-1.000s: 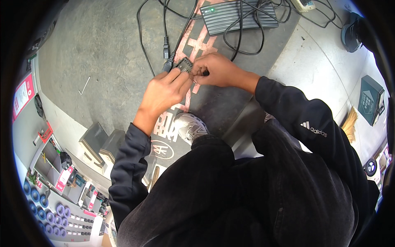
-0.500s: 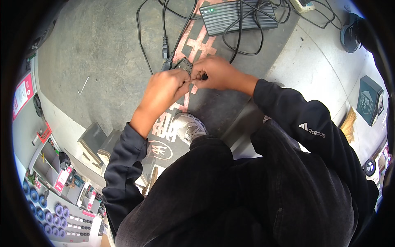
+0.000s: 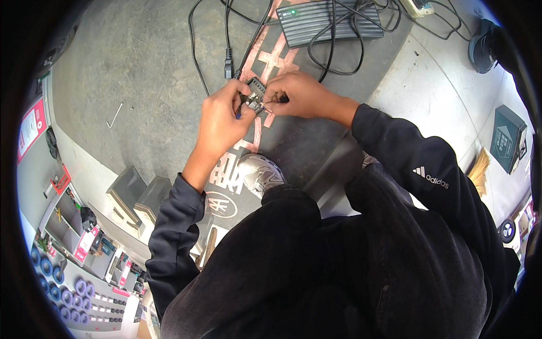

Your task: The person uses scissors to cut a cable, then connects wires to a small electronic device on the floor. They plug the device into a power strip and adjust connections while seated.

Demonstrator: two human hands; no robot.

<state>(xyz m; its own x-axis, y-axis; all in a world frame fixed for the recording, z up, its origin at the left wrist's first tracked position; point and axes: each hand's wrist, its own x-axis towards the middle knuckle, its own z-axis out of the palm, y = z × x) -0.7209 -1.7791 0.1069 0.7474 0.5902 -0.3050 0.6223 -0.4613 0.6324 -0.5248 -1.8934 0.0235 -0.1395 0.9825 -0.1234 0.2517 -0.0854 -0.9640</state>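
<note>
A small dark open case (image 3: pixel 257 86) with bright metal parts inside lies between my hands, above the dark mat. My left hand (image 3: pixel 221 116) is closed on its near left side, thumb and fingers pinching at its edge. From the right, my right hand (image 3: pixel 298 95) reaches over with its fingers pinched together at the case's right side. A small black piece shows within the curl of the right hand, but the fingers hide most of what they hold. A black cable plug (image 3: pixel 228 68) lies just beyond my left hand.
At the far side sits a ribbed black power box (image 3: pixel 327 25) with a green light and cables looped over it. A hex key (image 3: pixel 114 116) lies on the mat (image 3: pixel 141 73) at left. My shoe (image 3: pixel 259 174) is close below; another person's shoe (image 3: pixel 481 48) stands far right.
My left hand has shifted and its fingers have parted from the right hand's, uncovering the metal parts in the case. My right hand has barely moved.
</note>
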